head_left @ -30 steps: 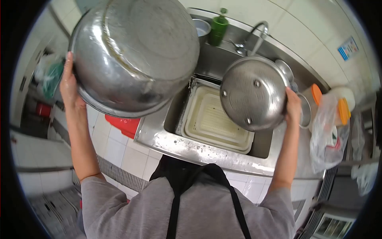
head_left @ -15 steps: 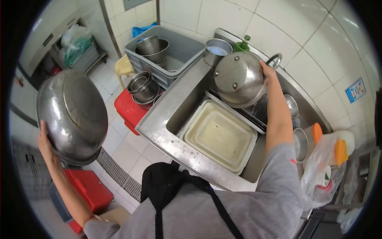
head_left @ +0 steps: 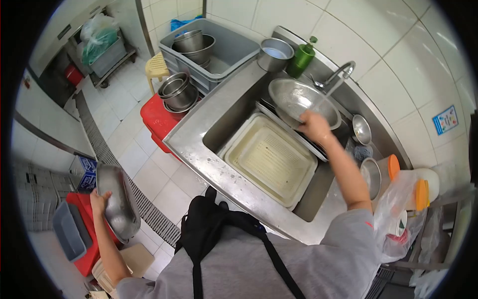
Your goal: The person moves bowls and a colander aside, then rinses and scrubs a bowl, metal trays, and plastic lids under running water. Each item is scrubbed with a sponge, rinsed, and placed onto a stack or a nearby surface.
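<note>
My left hand (head_left: 101,202) grips the rim of a large metal basin (head_left: 119,204), which is held tilted on its side at the lower left, near a red lid. Over the sink, my right hand (head_left: 316,127) is closed on the near rim of a perforated metal colander (head_left: 298,97), whose hollow side faces up. Water runs from the faucet (head_left: 343,71) toward the colander. Close to this hand, cream plastic baskets (head_left: 271,162) lie in the sink (head_left: 211,142), with dark trays standing on edge behind them.
On the sink's back corner stand a metal pot (head_left: 275,55) and a green pump bottle (head_left: 301,58). A grey tub (head_left: 231,47) holds metal pots; others rest on a red surface (head_left: 155,122). Metal bowls (head_left: 362,129) and orange-lidded containers (head_left: 393,167) line the right side.
The colander has turned from bottom up to hollow side up and sits lower by the faucet. My left hand has lowered the basin, now tilted more on edge.
</note>
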Motion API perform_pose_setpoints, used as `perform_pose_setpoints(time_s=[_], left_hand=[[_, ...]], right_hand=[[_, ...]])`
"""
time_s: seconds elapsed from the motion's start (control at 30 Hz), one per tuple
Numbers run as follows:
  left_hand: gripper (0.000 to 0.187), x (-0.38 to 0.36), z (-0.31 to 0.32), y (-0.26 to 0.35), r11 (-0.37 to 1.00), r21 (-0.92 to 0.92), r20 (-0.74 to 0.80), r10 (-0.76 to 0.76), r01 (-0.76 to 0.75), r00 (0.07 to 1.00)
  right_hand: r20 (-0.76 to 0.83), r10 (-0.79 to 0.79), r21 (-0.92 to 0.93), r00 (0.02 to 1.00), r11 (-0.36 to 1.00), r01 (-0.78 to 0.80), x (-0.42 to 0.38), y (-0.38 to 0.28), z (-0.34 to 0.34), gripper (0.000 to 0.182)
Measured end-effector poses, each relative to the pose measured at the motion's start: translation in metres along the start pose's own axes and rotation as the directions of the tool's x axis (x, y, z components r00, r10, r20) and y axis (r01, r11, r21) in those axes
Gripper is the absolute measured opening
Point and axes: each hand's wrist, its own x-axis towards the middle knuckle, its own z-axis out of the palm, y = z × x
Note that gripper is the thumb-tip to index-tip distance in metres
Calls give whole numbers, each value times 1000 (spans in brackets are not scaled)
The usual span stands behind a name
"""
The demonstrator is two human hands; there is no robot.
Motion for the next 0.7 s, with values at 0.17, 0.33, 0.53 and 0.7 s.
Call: perform_pose_setpoints(time_s=[0.17,0.33,0.53,0.7], left_hand=[[37,-19,26,-58,999,-44,46,20,-18,999],[36,-39,37,-64,965,-242,25,-99,103,995],[38,-46,46,-68,940,-323,22,-105,107,994],[40,-62,50,-81,983,-179,-50,-59,49,997]], right_hand=[[-128,90,-117,988,988,-105,-61,10,92,9],[-494,390,57,777,906,-418,-81,-8,101,17],[82,994,996,-65,-79,49,-48,19,155,63],[-134,902,772,411,355,-527,-15,117,125,25]])
